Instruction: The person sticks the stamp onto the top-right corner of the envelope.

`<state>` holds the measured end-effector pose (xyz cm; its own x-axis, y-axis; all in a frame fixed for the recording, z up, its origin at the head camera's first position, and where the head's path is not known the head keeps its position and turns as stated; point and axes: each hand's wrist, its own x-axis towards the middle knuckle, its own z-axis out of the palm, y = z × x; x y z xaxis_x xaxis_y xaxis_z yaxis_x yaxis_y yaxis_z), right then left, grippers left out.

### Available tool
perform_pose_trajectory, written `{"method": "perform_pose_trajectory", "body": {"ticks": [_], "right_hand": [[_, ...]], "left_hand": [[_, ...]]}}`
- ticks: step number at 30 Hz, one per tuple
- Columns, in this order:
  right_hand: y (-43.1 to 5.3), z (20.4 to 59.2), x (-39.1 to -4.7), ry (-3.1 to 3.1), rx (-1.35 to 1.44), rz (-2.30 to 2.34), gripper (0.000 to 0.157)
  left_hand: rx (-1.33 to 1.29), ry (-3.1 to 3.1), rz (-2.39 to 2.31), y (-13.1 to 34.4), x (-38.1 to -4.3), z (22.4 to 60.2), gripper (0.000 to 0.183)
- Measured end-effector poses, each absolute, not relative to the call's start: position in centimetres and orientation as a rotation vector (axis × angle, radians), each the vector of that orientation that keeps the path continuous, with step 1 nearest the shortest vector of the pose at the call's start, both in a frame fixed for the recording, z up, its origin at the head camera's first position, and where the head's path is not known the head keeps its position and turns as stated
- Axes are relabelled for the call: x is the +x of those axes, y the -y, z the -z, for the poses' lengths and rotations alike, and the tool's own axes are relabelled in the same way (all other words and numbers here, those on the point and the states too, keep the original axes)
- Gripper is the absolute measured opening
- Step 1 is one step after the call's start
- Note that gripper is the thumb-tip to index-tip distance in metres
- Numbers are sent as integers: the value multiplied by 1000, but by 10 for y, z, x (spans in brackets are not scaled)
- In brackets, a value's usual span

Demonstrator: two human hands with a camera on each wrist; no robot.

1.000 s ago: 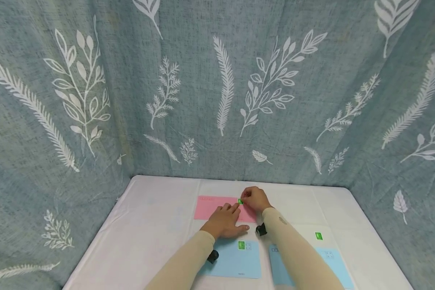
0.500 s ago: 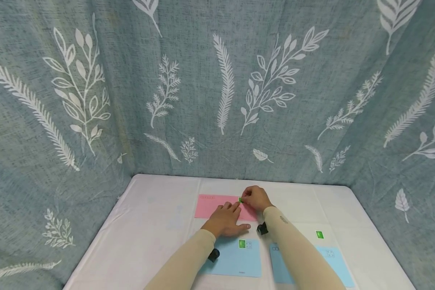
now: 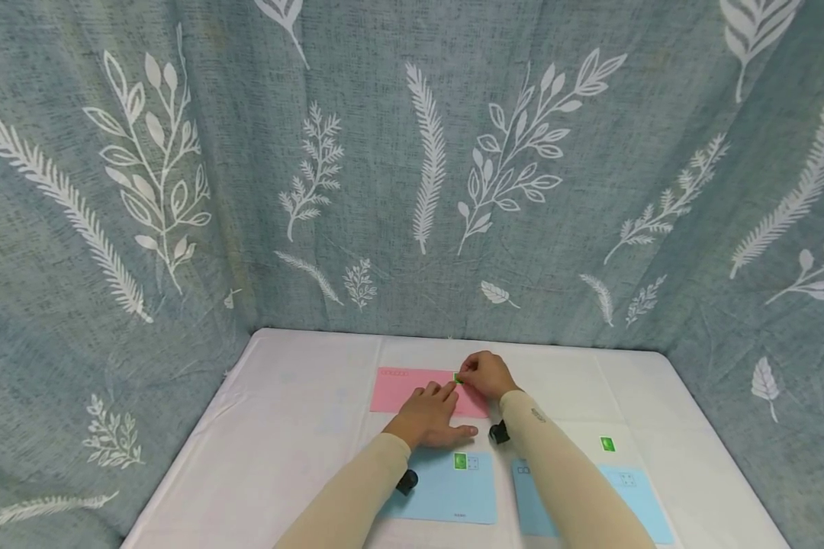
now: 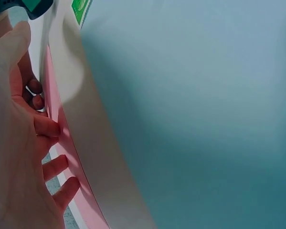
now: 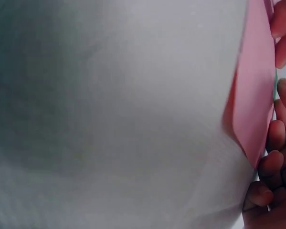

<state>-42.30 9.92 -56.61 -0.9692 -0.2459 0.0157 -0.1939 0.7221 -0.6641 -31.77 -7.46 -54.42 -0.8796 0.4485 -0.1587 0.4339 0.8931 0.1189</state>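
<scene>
A pink envelope (image 3: 394, 390) lies toward the back of the table, with a green stamp (image 3: 457, 377) at its upper right corner. My left hand (image 3: 427, 421) rests on the envelope, fingers spread and thumb out to the right; a fingertip reaches the stamp's lower edge. With thumb and forefinger my right hand (image 3: 487, 374) pinches the stamp, partly covering it. In the right wrist view the other fingers curl beside the pink envelope (image 5: 255, 86), its near edge slightly lifted. Nearer me lies a blue envelope (image 3: 446, 499) bearing a green stamp (image 3: 460, 460), partly under my left forearm.
A second blue envelope (image 3: 638, 507) lies at the front right, partly hidden by my right sleeve (image 3: 570, 473). Above it, on the white tablecloth (image 3: 281, 427), sits a loose green stamp (image 3: 607, 444). A patterned curtain (image 3: 384, 191) surrounds the table's back and sides.
The right fingers have shifted slightly at the stamp on the pink envelope. The left hand stays in place; the head view has moved a little.
</scene>
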Motion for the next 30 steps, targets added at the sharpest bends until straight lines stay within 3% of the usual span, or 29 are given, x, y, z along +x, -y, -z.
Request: {"method": "perform_pose_trajectory", "body": {"ticks": [30], "right_hand": [[-100, 569, -423, -2811, -307, 1161, 12]], "left_hand": [[666, -2875, -95, 74, -319, 544, 99]]}}
